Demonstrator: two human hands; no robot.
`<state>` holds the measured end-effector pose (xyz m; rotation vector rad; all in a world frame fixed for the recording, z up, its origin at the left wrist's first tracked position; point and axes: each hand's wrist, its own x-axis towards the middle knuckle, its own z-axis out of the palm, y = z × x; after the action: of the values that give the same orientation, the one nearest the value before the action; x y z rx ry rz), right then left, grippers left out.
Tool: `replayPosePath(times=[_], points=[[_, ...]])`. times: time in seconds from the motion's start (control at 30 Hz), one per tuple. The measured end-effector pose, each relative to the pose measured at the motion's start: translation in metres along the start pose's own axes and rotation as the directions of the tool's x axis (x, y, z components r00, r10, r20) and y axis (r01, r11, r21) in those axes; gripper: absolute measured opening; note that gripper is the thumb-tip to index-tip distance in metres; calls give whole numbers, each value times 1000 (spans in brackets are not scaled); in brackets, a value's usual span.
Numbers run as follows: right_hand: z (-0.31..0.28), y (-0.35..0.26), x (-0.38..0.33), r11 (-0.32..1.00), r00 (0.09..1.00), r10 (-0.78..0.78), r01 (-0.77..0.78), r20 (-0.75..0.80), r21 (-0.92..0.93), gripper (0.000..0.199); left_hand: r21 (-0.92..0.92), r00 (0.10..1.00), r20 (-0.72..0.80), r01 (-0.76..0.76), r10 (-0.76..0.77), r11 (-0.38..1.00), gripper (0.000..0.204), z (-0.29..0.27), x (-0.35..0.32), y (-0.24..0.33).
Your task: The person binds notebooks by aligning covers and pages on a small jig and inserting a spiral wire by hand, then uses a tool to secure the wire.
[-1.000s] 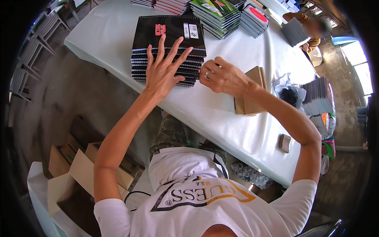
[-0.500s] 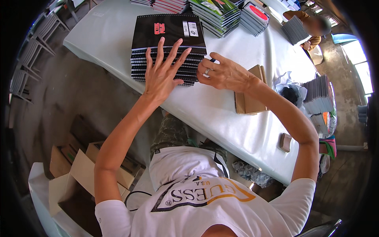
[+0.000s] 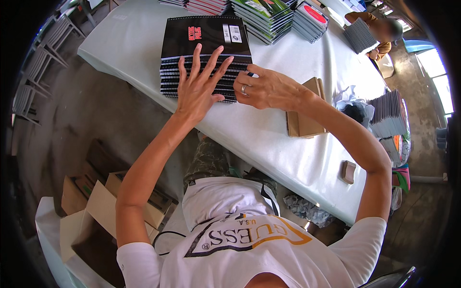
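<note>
A stack of black spiral-bound notebooks (image 3: 204, 36) stands on a table covered in white cloth (image 3: 269, 134). My left hand (image 3: 199, 84) lies flat against the spiral side of the stack, fingers spread. My right hand (image 3: 261, 89), with a ring on one finger, touches the right near corner of the same stack with curled fingers. Neither hand holds anything.
A brown cardboard pack (image 3: 305, 110) lies just right of my right hand. More notebook stacks (image 3: 266, 14) line the far edge, and grey stacks (image 3: 391, 115) sit at the right. Another person (image 3: 379, 31) works at the far end. Open cardboard boxes (image 3: 96, 201) stand on the floor.
My right hand has moved left from beside the brown pack to the corner of the black stack. My left hand has stayed on the stack's side.
</note>
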<state>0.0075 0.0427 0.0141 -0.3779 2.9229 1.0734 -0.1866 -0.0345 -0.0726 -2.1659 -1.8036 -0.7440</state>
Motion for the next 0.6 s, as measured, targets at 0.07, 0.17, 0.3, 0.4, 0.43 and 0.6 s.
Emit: replayPosePath(times=[0.07, 0.17, 0.3, 0.4, 0.43, 0.6], points=[[-1, 0, 0, 1000, 1000, -8, 8, 9, 1, 21, 4, 1000, -5, -2, 2, 1000, 106, 0, 0, 0], [0, -1, 0, 1000, 1000, 11, -11, 1, -14, 7, 4, 1000, -5, 2, -2, 1000, 106, 0, 0, 0], [-4, -34, 10, 932, 887, 316, -357, 337, 65, 8, 7, 1000, -5, -4, 4, 1000, 106, 0, 0, -1], [-19, -38, 28, 908, 720, 358, -416, 595, -44, 9, 10, 1000, -13, -12, 12, 1000, 108, 1, 0, 0], [-18, -32, 21, 921, 822, 354, -388, 447, -16, 9, 8, 1000, -9, -20, 21, 1000, 108, 0, 0, 2], [2, -11, -4, 984, 985, 173, -172, -11, 44, 15, 27, 1000, 3, -16, 16, 1000, 111, 3, -4, 2]])
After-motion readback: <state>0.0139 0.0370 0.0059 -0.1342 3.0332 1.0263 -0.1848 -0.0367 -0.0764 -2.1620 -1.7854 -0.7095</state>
